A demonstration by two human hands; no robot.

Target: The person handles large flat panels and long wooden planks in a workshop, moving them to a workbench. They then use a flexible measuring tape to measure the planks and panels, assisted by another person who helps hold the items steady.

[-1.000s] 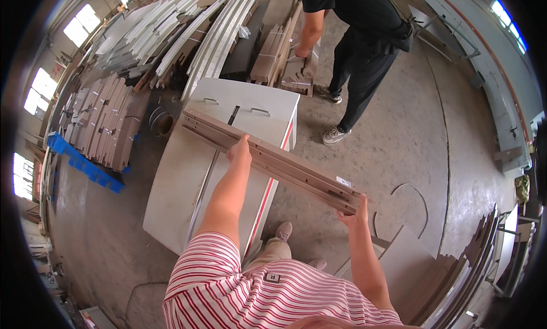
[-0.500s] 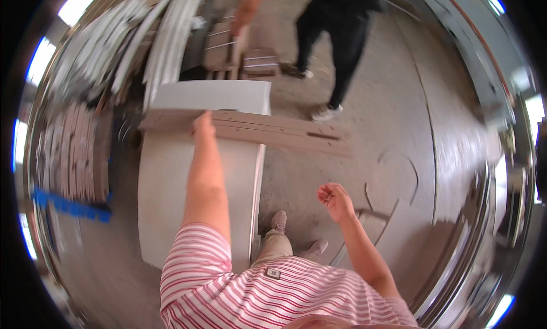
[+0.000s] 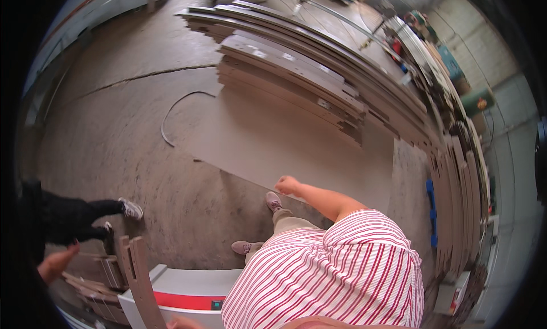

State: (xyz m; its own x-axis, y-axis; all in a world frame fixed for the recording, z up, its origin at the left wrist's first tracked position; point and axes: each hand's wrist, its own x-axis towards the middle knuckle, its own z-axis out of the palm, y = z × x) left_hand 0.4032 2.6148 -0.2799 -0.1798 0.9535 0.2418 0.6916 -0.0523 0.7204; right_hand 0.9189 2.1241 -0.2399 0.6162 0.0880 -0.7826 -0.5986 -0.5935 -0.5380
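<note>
Wooden board (image 3: 138, 280) sits by the left hand (image 3: 181, 323), cut off, grip unclear; right hand (image 3: 286, 185) hangs loosely curled, empty, above flat panel (image 3: 273, 141).

Right hand (image 3: 286, 185) hangs loosely curled and empty above the large flat board (image 3: 285, 135) on the floor
</note>
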